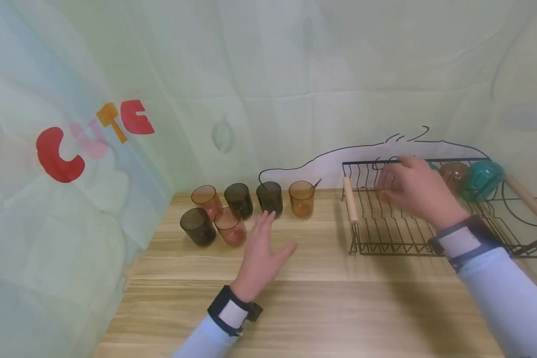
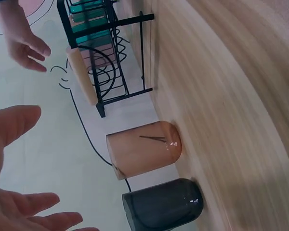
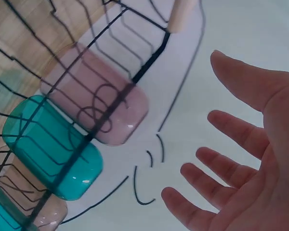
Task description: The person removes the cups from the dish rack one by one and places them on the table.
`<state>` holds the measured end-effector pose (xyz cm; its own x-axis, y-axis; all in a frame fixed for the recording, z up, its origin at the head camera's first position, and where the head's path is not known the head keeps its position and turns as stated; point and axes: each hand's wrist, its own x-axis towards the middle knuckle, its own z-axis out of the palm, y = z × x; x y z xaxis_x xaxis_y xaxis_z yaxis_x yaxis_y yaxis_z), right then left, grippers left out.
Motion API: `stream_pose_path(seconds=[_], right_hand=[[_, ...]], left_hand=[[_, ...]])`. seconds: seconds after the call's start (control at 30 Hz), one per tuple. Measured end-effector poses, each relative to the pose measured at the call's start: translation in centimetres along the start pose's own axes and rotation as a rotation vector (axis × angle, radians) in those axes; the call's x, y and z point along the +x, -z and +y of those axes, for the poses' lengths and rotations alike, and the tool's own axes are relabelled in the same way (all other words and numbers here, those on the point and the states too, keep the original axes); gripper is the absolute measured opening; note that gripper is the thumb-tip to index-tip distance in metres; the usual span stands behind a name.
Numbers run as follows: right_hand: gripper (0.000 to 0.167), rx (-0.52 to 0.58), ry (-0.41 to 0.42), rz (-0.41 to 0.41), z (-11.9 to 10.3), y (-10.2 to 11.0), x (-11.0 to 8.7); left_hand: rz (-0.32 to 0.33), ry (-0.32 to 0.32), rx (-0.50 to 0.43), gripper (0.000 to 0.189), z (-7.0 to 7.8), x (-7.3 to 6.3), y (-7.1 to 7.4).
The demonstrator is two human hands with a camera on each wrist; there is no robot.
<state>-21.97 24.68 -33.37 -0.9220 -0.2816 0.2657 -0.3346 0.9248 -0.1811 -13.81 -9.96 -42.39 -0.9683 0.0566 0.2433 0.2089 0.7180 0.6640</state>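
Observation:
My right hand (image 1: 413, 189) hovers over the black wire dish rack (image 1: 400, 248) with its fingers apart and nothing between them. Below it, a clear pink cup (image 3: 94, 89) lies upside down in the rack, beside a teal cup (image 3: 62, 149). In the head view the hand partly covers both. My left hand (image 1: 261, 258) is held above the wooden table, thumb and fingers spread, holding nothing. Just beyond its fingertips stand a dark grey cup (image 1: 270, 198) and an amber cup (image 1: 302, 200), both upright; a pink cup (image 1: 230, 227) is to its left.
More upright cups stand at the back left: a pink one (image 1: 204, 199) and two dark ones (image 1: 238, 201). Farther right in the rack sit a brownish cup (image 1: 455, 174) and another teal cup (image 1: 484, 176). Wooden handles (image 1: 350, 201) edge the rack. A pale cloth backdrop (image 1: 268, 89) hangs behind.

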Motion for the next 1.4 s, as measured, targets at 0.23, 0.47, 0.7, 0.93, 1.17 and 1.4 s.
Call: stream_pose_path(seconds=[0.23,0.47,0.7,0.93,1.17,1.4], right_hand=[[0.066,-0.026,-0.110,-0.129,1.3,-0.9,2.6],[0.064,-0.056,-0.160,-0.166,2.1,-2.3,4.2],[0.058,-0.108,-0.164,-0.214,2.6,-3.1,4.9],[0.060,-0.125,-0.131,-0.251,2.4,-3.3,4.8],[0.065,-0.091,-0.136,-0.277,2.4,-3.0,4.8],[0.063,-0.060,-0.136,-0.282,2.7,-2.9,4.6]], left_hand=[[-0.071,-0.045,0.082,0.083,-0.1,-0.2,-0.7],[-0.175,-0.044,0.127,0.077,-0.2,-0.5,-0.9],[-0.241,-0.039,0.145,0.073,-0.2,-0.7,-1.0],[-0.267,-0.027,0.158,0.074,-0.2,-0.7,-1.1],[-0.291,-0.034,0.177,0.074,-0.1,-0.8,-1.2],[-0.304,-0.046,0.187,0.074,-0.1,-0.8,-1.2]])
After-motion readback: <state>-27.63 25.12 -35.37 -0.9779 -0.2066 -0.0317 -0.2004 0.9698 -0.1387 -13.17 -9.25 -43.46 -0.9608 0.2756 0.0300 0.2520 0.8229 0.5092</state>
